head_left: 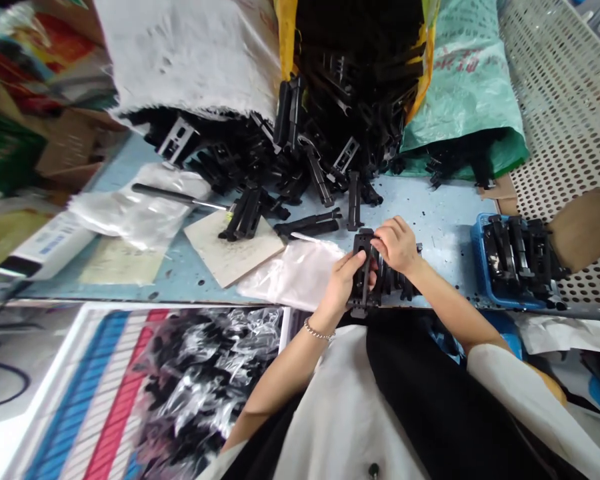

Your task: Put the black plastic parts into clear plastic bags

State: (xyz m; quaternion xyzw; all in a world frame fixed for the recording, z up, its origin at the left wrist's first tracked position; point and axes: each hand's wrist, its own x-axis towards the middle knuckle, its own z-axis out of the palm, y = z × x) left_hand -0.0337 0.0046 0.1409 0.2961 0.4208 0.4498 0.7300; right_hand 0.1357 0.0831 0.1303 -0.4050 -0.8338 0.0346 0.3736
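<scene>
At the table's front edge, my left hand (347,277) is closed around a long black plastic part (362,280) with slots in its face and a wider end at top and bottom. My right hand (397,243) is closed in a pinch at the upper right side of this part; its fingertips partly hide what they grip. Several similar black parts (405,283) lie beneath and beside my hands. Left of them is a clear plastic bag (300,270), flat on the blue table (430,207).
Black parts (290,173) spill from a white sack (195,53) and a yellow-edged sack (286,40). A green sack (473,80) stands right of them. A screwdriver (165,194) lies by a pale board (215,257). Black parts fill a blue basket (480,260). Bagged parts (200,387) sit below left.
</scene>
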